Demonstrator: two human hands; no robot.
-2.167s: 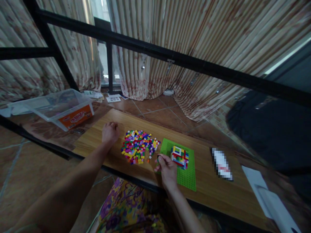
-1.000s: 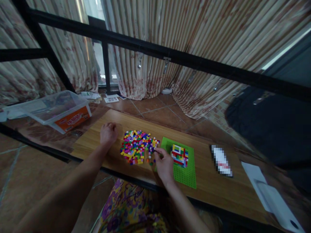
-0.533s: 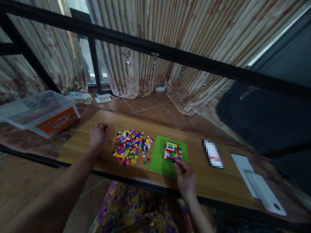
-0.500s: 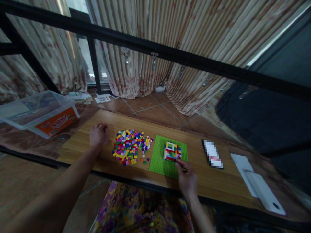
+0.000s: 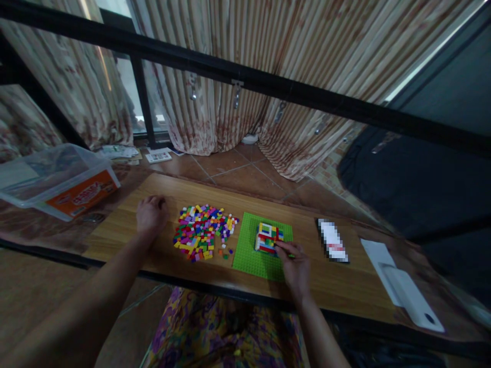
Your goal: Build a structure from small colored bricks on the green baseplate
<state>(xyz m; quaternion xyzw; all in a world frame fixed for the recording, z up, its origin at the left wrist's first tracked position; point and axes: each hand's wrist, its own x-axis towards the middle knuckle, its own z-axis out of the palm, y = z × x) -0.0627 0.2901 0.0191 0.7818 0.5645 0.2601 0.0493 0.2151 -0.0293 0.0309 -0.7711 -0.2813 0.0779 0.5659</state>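
A small house-like model of multicoloured toy bricks (image 5: 264, 245) stands on a green studded baseplate (image 5: 245, 260). At its front right edge is my right hand (image 5: 295, 263), thumb and forefinger pinched together at the bricks. Whatever is between those fingertips is too small to make out. My left hand (image 5: 151, 212) rests on the table at the left with its fingers curled in; their inner side is hidden. Between the hands spreads a pile of loose toy bricks (image 5: 199, 230), and a few single bricks (image 5: 225, 253) lie at its near right edge.
The wooden table (image 5: 337, 291) carries a blurred-out phone-like object (image 5: 333, 240) to the right and a white flat object (image 5: 412, 296) at its right end. A clear plastic box (image 5: 80, 189) with an orange label stands left. A black bar (image 5: 215, 69) crosses beyond the table.
My right hand's fingertips have moved slightly away from me, closer onto the brick model. The left hand keeps its place on the table. The whole view has shifted a little.
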